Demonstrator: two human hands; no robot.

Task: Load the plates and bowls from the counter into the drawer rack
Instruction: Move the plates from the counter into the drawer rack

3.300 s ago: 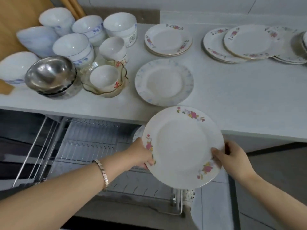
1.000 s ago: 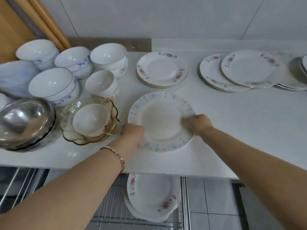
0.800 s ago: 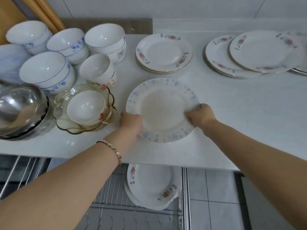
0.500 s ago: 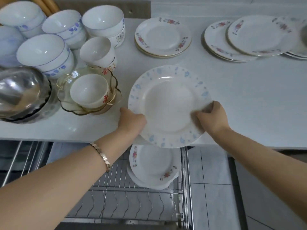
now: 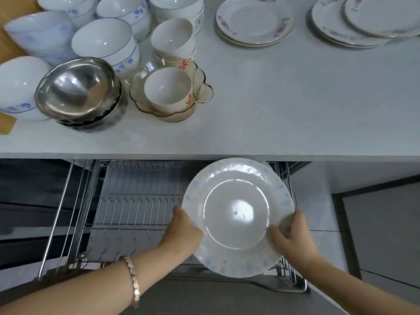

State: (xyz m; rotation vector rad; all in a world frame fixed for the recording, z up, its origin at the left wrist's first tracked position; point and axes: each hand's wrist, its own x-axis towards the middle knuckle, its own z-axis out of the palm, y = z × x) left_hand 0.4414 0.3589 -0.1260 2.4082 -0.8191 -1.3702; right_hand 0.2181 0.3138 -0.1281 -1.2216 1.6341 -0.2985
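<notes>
I hold a white plate with a pale blue flower rim (image 5: 236, 214) over the right end of the open wire drawer rack (image 5: 136, 201). My left hand (image 5: 184, 230) grips its left edge and my right hand (image 5: 291, 237) grips its lower right edge. The plate hides the plates that stand in the rack beneath it. On the counter (image 5: 284, 105) remain a stack of pink-flowered plates (image 5: 254, 19) and more overlapping plates (image 5: 363, 21) at the far right. Several white bowls (image 5: 106, 42) crowd the counter's left side.
A steel bowl stack (image 5: 77, 87) sits at the counter's front left. A small white cup sits in an amber glass dish (image 5: 170, 94), with another cup (image 5: 175, 39) behind it. The rack's left rows of wire prongs hold nothing. Grey floor tiles (image 5: 318, 201) lie right of the drawer.
Both hands lifted the blue-rimmed plate off the counter, drew it over the counter edge and lowered it above the right end of the drawer rack. The view tilted down.
</notes>
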